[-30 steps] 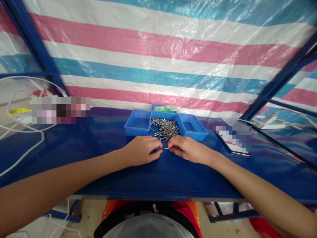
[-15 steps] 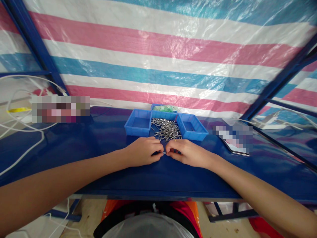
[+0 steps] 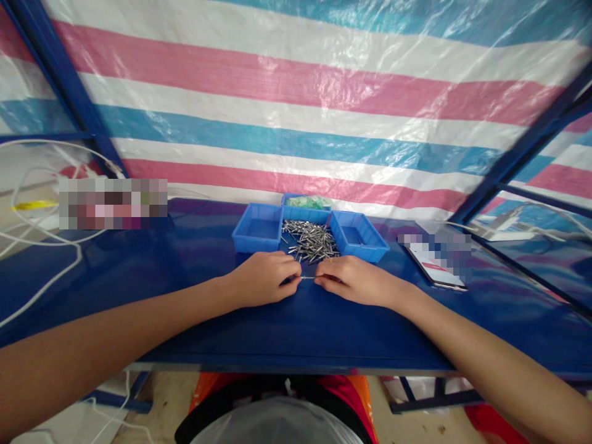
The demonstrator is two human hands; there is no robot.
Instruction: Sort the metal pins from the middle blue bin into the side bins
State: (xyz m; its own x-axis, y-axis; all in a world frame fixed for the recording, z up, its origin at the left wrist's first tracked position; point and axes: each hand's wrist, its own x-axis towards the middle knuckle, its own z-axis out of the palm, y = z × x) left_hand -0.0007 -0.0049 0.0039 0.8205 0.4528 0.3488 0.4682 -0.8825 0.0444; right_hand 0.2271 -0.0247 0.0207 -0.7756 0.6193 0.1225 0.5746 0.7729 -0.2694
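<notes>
Between the two hands, a thin silver metal pin [image 3: 308, 277], shaped like a blind rivet, runs level from one set of fingertips to the other. My left hand [image 3: 266, 280] pinches its left end between thumb and fingers. At the other end my right hand [image 3: 354, 280] has thumb and fingertips closed on it. Both ends are hidden by the fingers. Just beyond the hands lies a heap of similar metal pins [image 3: 312, 240], partly inside a blue bin and spilling toward me.
A blue bin [image 3: 245, 239] stands left of the heap and another blue bin [image 3: 377, 246] right of it. Behind is a bin with green plastic bags [image 3: 308, 202]. A phone [image 3: 437, 268] lies on the blue table [image 3: 296, 336] at the right; white cables [image 3: 76, 262] trail at the left.
A second ago only my right hand held the pin, with my left fingers apart. The hands came together at the pin, then drew slightly apart, both now gripping it.
</notes>
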